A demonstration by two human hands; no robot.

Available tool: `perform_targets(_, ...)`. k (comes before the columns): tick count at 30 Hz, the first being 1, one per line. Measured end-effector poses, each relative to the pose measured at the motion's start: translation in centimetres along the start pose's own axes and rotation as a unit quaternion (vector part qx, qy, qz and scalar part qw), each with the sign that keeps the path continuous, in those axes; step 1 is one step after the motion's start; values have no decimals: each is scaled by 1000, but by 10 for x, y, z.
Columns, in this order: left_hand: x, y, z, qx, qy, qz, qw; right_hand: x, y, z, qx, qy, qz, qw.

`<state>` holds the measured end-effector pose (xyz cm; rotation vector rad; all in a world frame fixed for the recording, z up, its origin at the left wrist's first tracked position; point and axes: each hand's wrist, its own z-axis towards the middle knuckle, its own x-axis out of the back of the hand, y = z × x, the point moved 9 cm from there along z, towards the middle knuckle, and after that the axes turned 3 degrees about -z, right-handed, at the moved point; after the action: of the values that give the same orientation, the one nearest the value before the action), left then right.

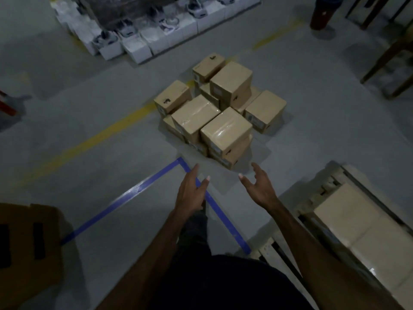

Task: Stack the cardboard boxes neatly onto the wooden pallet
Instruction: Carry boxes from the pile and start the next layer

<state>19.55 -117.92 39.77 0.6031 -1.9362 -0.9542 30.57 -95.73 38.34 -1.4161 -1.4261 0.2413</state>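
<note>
Both hands are reaching forward with fingers spread, holding nothing: the left hand (192,193) above a blue tape line (143,186), the right hand (259,186) beside it. Ahead, a pile of cardboard boxes (220,110) is sitting on the grey floor (89,108) (some stacked two high). The wooden pallet (288,240) is lying to the right, carrying pale boxes (357,222). White boxes (136,44) are lining the far edge, beyond a yellow line (93,139).

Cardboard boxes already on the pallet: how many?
2 visible, side by side on the wooden pallet at lower right: one nearer the floor pile, one nearer the person. The frame edge cuts them off, so more may be hidden.
</note>
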Motion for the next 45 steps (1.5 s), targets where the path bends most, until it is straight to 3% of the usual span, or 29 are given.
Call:
perform_targets(14, 25, 80, 261, -85, -161, 96, 979, 35, -51, 147, -123, 135, 63, 981)
perform_targets(23, -2, 64, 333, -37, -205, 144, 967, 16, -7, 203, -215, 94, 70, 970)
perform_targets(33, -56, 15, 426, 125, -211, 116, 963, 27, 19, 342, -237, 20, 62, 969)
perform_targets(39, -103, 12, 512, 116, -257, 146, 948, 35, 33, 435, -269, 53, 132, 952)
perform_targets(45, -160, 11, 632, 50, -293, 229, 927, -6, 71, 506, -312, 99, 178, 928)
